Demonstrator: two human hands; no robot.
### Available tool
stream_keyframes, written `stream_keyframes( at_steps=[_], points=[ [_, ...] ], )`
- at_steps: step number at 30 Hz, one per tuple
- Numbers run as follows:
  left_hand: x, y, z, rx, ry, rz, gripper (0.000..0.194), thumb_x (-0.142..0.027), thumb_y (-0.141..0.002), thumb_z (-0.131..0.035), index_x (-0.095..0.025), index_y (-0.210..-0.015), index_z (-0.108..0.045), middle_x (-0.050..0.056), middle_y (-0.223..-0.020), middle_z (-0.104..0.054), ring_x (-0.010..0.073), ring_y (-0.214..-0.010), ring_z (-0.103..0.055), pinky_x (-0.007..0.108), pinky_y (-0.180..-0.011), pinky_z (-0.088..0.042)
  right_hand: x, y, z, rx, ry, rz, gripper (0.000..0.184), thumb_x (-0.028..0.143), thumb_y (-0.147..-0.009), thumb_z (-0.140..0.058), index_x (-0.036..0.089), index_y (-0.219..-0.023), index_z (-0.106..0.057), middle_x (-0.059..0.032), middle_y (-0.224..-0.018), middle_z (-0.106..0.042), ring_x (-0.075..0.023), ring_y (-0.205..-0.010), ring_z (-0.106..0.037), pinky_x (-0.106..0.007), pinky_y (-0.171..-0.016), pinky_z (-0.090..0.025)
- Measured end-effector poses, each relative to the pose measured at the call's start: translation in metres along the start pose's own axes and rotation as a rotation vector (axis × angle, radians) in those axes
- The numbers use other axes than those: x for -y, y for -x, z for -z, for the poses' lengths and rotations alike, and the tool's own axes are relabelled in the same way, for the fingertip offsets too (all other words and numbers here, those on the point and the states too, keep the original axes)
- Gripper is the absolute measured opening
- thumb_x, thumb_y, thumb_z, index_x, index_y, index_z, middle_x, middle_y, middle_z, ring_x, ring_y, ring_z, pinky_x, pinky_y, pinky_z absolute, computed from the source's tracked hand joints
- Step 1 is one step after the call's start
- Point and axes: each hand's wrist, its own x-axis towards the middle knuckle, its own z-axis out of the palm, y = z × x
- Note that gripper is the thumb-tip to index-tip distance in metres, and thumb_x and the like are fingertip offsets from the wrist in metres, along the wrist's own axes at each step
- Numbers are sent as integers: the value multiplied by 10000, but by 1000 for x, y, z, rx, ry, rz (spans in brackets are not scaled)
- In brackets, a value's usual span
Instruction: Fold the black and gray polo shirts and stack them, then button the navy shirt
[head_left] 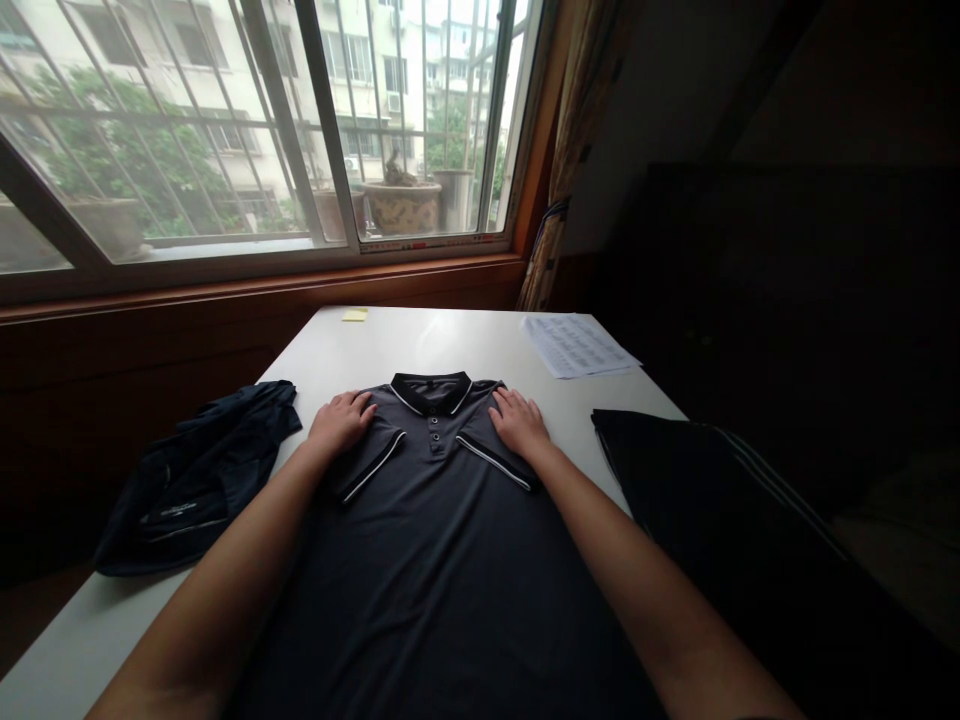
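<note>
A dark grey polo shirt [442,530] lies front side up on the white table, its black, white-edged collar [431,392] pointing toward the window. Both short sleeves are folded inward over the chest. My left hand [343,418] rests flat on the shirt's left shoulder edge, fingers stretched out. On the opposite shoulder, beside the right folded sleeve [495,455], lies my right hand [517,418], its fingers also extended and slightly apart. Neither hand grips the cloth. The lower part of the shirt runs out of the bottom of the view.
Crumpled dark navy clothing [202,480] lies at the table's left edge. On the right is a folded dark garment [712,490] with light stripes. Printed papers [577,345] and a yellow note [355,314] lie on the far part of the white table [435,340], below a barred window.
</note>
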Motion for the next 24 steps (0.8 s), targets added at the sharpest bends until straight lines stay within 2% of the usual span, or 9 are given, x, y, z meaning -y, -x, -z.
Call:
stream_keyframes(
  at_steps=[3,6,10,14,17,21,24],
  points=[
    [13,-6,4,-47,19,47,489,-418,-992,-369,-180,-1377,-554,158,-1446,-530,328,-1335,-469,469,-1098,-378,-5,20,5,-8,11,14,507,375,-1029,-341,212,-1501,-429,-63,-1603,-370,-251,-1457,-312,-438,-1201,-223],
    [27,-10,6,-79,44,99,459,-334,-950,-432,-108,-1319,-588,203,-1345,-584,337,-1310,-489,472,-1121,-351,-13,49,14,-34,23,38,500,362,-1016,-389,199,-1485,-451,-87,-1579,-395,-259,-1417,-362,-397,-1173,-289],
    [39,-13,10,-65,112,136,475,-331,-901,-507,-99,-1309,-577,171,-1171,-674,295,-1180,-595,409,-1049,-430,-28,93,30,-46,46,28,540,401,-975,-476,200,-1476,-454,-142,-1442,-507,-308,-1285,-481,-414,-1090,-395],
    [41,-18,13,-7,185,169,540,-350,-865,-561,-99,-1341,-524,109,-1030,-724,233,-978,-682,305,-874,-506,-47,137,44,36,-4,-44,633,454,-941,-518,136,-1480,-419,-188,-1295,-586,-323,-1188,-580,-407,-1033,-446],
    [40,-22,15,27,215,193,579,-373,-847,-588,-100,-1352,-511,96,-977,-731,225,-895,-695,284,-788,-506,-55,174,50,144,-115,-102,639,486,-919,-526,168,-1463,-413,-177,-1290,-625,-322,-1162,-631,-394,-957,-497],
    [40,-24,17,37,225,198,585,-384,-830,-605,-158,-1362,-515,81,-987,-723,233,-879,-685,282,-749,-488,-49,225,56,262,-216,-195,629,412,-913,-498,228,-1497,-353,-140,-1166,-718,-315,-1009,-715,-383,-838,-532],
    [43,-22,18,17,226,208,571,-391,-845,-581,-187,-1374,-507,82,-1005,-712,235,-875,-677,282,-737,-480,-37,253,64,291,-289,-258,599,375,-937,-407,221,-1510,-319,-143,-1155,-722,-312,-1048,-706,-391,-870,-515]
  ],
)
